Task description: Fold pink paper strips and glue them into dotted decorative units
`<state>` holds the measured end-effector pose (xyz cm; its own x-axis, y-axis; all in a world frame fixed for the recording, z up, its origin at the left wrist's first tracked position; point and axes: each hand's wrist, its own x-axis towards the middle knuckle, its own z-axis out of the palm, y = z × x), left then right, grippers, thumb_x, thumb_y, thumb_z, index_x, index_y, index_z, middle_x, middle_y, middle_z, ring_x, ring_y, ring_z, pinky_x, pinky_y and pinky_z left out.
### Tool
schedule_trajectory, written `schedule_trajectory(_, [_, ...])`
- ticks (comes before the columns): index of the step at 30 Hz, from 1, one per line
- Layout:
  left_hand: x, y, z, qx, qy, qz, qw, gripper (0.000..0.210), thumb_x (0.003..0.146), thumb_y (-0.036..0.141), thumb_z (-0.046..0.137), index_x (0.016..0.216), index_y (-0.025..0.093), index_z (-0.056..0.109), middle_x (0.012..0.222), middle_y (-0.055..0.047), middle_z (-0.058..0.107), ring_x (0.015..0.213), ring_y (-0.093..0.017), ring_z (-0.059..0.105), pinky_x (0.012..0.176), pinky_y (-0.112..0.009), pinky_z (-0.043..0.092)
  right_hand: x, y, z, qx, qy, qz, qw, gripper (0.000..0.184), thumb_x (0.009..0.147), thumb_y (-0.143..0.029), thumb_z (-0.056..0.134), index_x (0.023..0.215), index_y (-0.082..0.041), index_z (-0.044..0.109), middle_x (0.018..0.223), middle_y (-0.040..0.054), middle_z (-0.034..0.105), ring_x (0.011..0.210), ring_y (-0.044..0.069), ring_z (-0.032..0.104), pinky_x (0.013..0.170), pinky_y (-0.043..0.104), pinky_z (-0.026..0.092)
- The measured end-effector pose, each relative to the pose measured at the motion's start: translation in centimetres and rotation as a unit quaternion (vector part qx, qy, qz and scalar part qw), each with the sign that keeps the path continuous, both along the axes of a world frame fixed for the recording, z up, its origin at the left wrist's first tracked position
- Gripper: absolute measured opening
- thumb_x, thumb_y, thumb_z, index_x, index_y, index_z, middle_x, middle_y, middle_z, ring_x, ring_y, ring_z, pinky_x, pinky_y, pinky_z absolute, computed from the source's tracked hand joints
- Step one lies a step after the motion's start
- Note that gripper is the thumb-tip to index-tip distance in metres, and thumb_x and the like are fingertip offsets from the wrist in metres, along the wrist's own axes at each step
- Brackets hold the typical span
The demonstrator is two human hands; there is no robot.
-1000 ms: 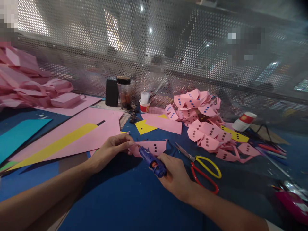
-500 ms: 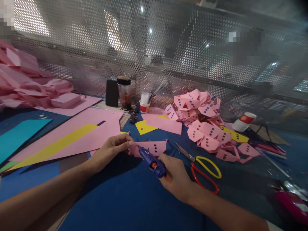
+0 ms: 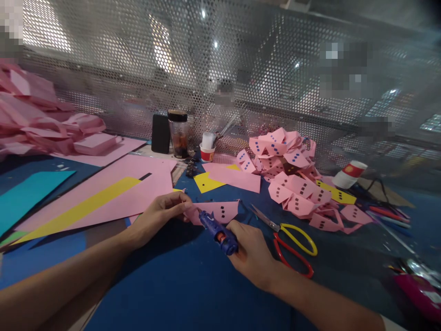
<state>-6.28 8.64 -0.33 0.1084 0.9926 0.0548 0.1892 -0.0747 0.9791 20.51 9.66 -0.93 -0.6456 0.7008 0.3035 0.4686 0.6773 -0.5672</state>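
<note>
My left hand (image 3: pixel 168 210) pinches the left end of a pink paper piece (image 3: pixel 230 210) marked with small black squares. In my right hand (image 3: pixel 251 250) is a blue hot glue gun (image 3: pixel 217 232), its nozzle up against the paper close to my left fingertips. Whether glue is coming out cannot be made out. Just right of my right hand lie scissors (image 3: pixel 277 226) with one yellow and one red handle, blades apart. Beyond the paper piece, a pink strip (image 3: pixel 236 177) rests over a yellow sheet (image 3: pixel 208 182).
Folded pink pieces (image 3: pixel 298 195) with dark squares pile up at right, near a tipped paper cup (image 3: pixel 349 174). More pink paper (image 3: pixel 37 110) is heaped at left. A lidded jar (image 3: pixel 179 135) and a phone-like black slab (image 3: pixel 160 134) stand before the perforated metal screen (image 3: pixel 131 92).
</note>
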Motion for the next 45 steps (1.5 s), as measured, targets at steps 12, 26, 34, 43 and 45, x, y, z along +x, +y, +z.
schedule_trajectory(12, [0.08,0.09,-0.04,0.001,-0.017,0.003,1.000,0.024,0.092,0.040,0.061,0.083,0.019,0.067,0.083,-0.004,0.070,0.075,-0.016,0.060,0.071,-0.028,0.049,0.04,0.04,-0.30,0.012,-0.004,0.000,1.000,0.011,0.081,-0.017,0.052,0.077,-0.022,0.043,0.072,-0.0004,0.059,0.059,0.014,0.051,0.056,0.027,0.030])
schedule_trajectory(26, [-0.05,0.02,0.06,-0.002,-0.014,-0.006,1.000,0.023,0.093,0.039,0.060,0.084,0.019,0.068,0.087,-0.003,0.070,0.076,-0.016,0.059,0.073,-0.028,0.048,0.03,-0.01,-0.16,0.000,-0.004,-0.005,1.000,0.014,0.080,-0.018,0.051,0.076,-0.023,0.038,0.069,-0.0012,0.054,0.058,0.014,0.048,0.056,0.027,0.027])
schedule_trajectory(34, [-0.20,0.09,-0.33,0.000,-0.019,-0.006,1.000,0.024,0.093,0.039,0.061,0.084,0.018,0.066,0.084,-0.003,0.070,0.074,-0.015,0.059,0.072,-0.027,0.047,0.10,-0.03,-0.07,-0.003,-0.010,-0.001,1.000,0.014,0.081,-0.017,0.052,0.076,-0.022,0.040,0.070,-0.0009,0.056,0.059,0.014,0.049,0.056,0.027,0.028])
schedule_trajectory(43, [-0.20,0.14,-0.25,-0.001,-0.024,-0.008,1.000,0.025,0.094,0.039,0.060,0.086,0.018,0.068,0.085,-0.004,0.070,0.079,-0.018,0.062,0.073,-0.030,0.048,0.08,-0.01,-0.60,-0.023,0.022,-0.009,0.999,0.016,0.089,-0.026,0.057,0.078,-0.022,0.046,0.073,-0.0007,0.058,0.061,0.013,0.051,0.058,0.026,0.035])
schedule_trajectory(45, [-0.23,0.12,-0.29,0.000,-0.022,-0.010,1.000,0.026,0.095,0.039,0.059,0.086,0.017,0.068,0.086,-0.005,0.070,0.079,-0.018,0.062,0.074,-0.030,0.047,0.09,-0.07,-0.84,-0.033,0.029,-0.005,0.999,0.016,0.090,-0.027,0.058,0.080,-0.021,0.048,0.075,-0.0005,0.058,0.063,0.013,0.052,0.059,0.025,0.037])
